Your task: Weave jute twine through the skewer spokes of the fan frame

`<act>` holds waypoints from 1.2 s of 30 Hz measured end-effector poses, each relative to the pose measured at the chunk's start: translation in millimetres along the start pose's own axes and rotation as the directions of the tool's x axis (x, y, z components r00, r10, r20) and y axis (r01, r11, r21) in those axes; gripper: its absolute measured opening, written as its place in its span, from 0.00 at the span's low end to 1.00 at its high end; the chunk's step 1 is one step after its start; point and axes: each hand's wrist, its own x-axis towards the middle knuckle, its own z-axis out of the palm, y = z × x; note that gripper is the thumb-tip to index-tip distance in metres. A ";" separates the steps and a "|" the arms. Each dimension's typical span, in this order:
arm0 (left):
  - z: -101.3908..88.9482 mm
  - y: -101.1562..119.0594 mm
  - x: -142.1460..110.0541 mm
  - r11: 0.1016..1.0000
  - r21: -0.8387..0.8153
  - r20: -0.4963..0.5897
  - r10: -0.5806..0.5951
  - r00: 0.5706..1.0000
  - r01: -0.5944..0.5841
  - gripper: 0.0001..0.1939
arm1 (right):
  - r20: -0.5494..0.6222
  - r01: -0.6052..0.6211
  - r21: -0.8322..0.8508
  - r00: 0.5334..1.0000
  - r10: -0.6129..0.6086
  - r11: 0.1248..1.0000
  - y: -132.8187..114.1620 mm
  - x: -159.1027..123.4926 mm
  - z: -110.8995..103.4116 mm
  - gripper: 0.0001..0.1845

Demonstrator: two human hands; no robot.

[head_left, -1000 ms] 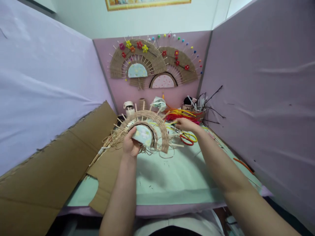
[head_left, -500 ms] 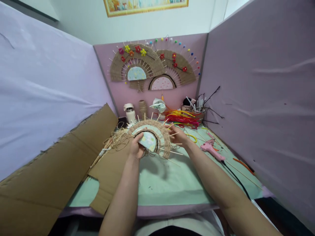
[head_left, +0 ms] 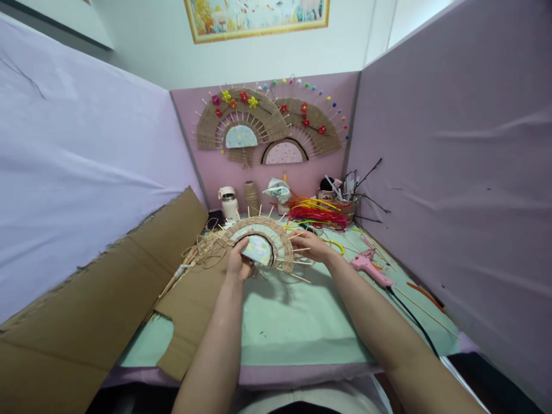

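A half-round fan of thin sticks woven with twine (head_left: 282,241) is held up over the table, tilted, its sticks poking out past the woven band. My left hand (head_left: 240,261) grips it by the blue patterned half-disc (head_left: 259,250) at its centre, thumb on the front and fingers behind. At the fan's right edge, my right hand (head_left: 313,245) has its fingers closed among the stick ends; what they pinch is too small to make out. Loose twine (head_left: 211,250) lies tangled to the left of the fan.
Cardboard sheets (head_left: 194,305) cover the left side. A pink glue gun (head_left: 371,270) with a black cord lies at right. Behind stand a white bottle (head_left: 229,204), a twine spool (head_left: 250,198) and red and yellow pipe cleaners (head_left: 319,213). Finished fans (head_left: 241,103) hang on the back panel.
The fan has shifted slightly left with both hands still at it. My right hand has moved a little left and down along its edge. The head view has tilted up slightly.
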 end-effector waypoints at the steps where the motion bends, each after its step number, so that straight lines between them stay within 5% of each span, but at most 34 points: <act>1: -0.1 -0.2 0.2 1.000 -0.009 0.009 0.012 1.000 -0.012 0.08 | -0.002 -0.021 0.003 1.000 0.021 1.000 -0.3 -0.3 0.2 0.14; 11: -1.7 -3.4 5.0 0.997 -0.019 0.014 0.080 0.997 -0.080 0.11 | -0.214 0.076 -0.077 0.973 -0.091 0.994 -4.0 2.7 -4.3 0.14; 23: 1.1 -0.7 0.8 0.999 -0.017 0.008 0.028 1.000 -0.027 0.10 | -0.229 0.089 -0.156 0.966 -0.124 0.984 -7.8 0.3 -5.3 0.12; 36: -3.3 -1.3 7.0 0.991 -0.025 -0.060 0.133 0.989 -0.134 0.10 | -0.260 0.178 -0.221 0.937 -0.234 0.959 -9.6 1.5 -11.6 0.16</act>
